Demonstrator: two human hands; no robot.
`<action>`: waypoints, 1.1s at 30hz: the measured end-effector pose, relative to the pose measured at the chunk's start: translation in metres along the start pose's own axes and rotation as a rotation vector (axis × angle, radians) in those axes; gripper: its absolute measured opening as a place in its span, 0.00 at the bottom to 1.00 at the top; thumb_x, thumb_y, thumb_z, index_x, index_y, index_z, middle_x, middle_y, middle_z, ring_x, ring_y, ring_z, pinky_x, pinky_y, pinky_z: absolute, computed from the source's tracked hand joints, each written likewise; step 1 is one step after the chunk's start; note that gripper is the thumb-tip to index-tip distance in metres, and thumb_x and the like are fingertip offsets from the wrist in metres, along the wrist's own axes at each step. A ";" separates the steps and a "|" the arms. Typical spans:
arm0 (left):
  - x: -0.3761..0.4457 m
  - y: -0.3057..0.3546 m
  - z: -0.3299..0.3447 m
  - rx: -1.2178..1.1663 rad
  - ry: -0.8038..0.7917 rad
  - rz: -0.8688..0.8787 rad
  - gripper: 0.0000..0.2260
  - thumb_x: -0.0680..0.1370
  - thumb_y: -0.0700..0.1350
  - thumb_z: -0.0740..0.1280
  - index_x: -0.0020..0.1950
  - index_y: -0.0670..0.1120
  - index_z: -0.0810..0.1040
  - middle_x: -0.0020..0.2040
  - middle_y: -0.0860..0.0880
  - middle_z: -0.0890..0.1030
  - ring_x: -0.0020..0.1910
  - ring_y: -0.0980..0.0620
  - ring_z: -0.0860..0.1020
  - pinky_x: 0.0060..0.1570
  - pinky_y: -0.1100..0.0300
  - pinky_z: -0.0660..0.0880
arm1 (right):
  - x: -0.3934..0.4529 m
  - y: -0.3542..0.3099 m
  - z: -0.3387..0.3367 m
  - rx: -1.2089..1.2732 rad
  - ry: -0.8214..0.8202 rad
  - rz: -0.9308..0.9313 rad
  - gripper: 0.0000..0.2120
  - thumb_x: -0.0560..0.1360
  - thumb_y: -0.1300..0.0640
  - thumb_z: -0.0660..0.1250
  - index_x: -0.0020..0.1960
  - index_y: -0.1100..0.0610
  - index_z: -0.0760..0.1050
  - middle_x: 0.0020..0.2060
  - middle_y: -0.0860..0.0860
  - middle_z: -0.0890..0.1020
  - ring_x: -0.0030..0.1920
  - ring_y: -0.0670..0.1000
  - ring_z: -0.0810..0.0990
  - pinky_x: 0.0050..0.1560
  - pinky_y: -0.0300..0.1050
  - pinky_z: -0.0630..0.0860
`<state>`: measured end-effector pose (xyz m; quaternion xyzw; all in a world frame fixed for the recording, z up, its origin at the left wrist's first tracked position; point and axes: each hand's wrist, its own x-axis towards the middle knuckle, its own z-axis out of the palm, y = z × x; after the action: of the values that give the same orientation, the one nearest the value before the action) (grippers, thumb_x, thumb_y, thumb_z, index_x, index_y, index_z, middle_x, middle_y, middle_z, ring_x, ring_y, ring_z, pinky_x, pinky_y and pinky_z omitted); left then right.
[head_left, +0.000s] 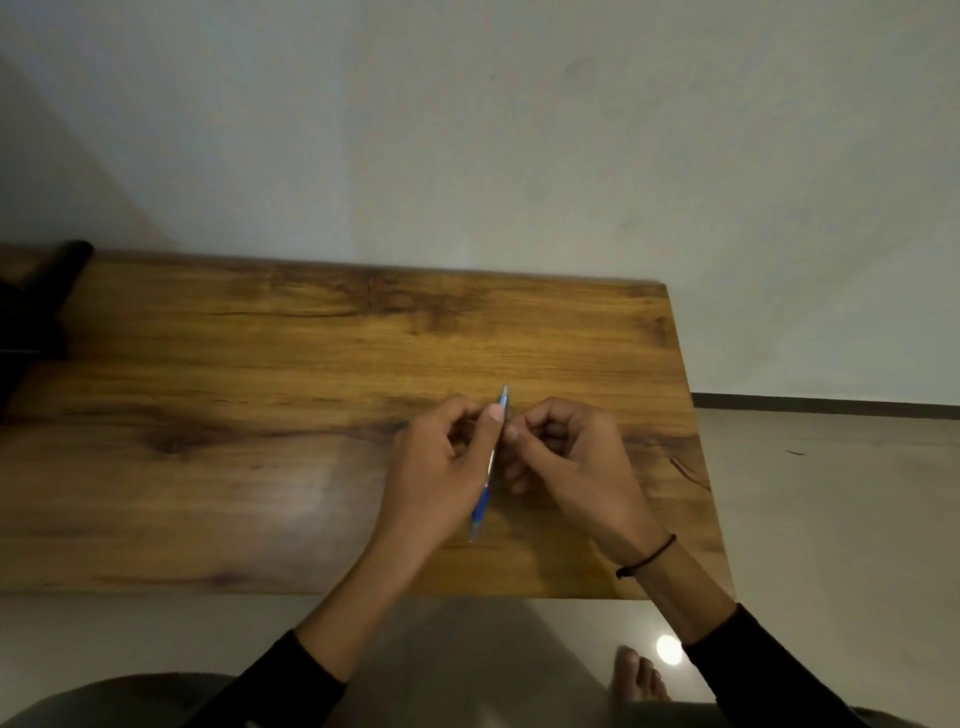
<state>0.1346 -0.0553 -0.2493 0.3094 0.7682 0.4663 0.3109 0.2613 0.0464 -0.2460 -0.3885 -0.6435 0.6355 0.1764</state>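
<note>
Far left: dark object (36, 312) at the tabletop (234, 364) edge, too dim to identify. Right of centre: left hand (441, 467) curled around a blue pen (480, 506), thumb pressed along the barrel. Pen held just above the wood, tilted, 1 end pointing away, the other toward the person. Right hand (566, 462), fingers curled, thumb and forefinger pinching the pen's upper part. Black band (649, 558) on the right wrist. Bare foot (639, 675) on the floor below.
</note>
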 end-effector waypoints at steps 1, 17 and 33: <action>0.001 -0.001 -0.003 -0.009 0.000 -0.003 0.10 0.85 0.55 0.68 0.52 0.54 0.87 0.40 0.54 0.88 0.40 0.55 0.87 0.45 0.43 0.86 | 0.001 -0.004 -0.002 0.044 -0.018 0.000 0.05 0.81 0.64 0.72 0.50 0.67 0.82 0.36 0.54 0.88 0.33 0.50 0.86 0.33 0.40 0.82; 0.010 0.009 -0.010 0.064 -0.035 0.048 0.08 0.84 0.57 0.69 0.49 0.57 0.84 0.35 0.58 0.87 0.34 0.57 0.86 0.44 0.43 0.85 | 0.052 -0.015 -0.034 -0.106 0.230 -0.201 0.05 0.81 0.59 0.72 0.50 0.62 0.82 0.37 0.54 0.85 0.36 0.49 0.83 0.37 0.41 0.81; 0.021 0.005 -0.017 -0.011 0.033 0.011 0.07 0.83 0.58 0.70 0.47 0.60 0.84 0.34 0.57 0.87 0.33 0.51 0.86 0.42 0.37 0.85 | 0.065 -0.007 -0.050 -0.611 0.404 -0.302 0.11 0.78 0.53 0.75 0.59 0.52 0.81 0.47 0.47 0.81 0.51 0.51 0.76 0.49 0.40 0.71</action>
<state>0.1100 -0.0463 -0.2422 0.3043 0.7691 0.4770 0.2974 0.2542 0.1282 -0.2500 -0.4412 -0.8053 0.2922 0.2673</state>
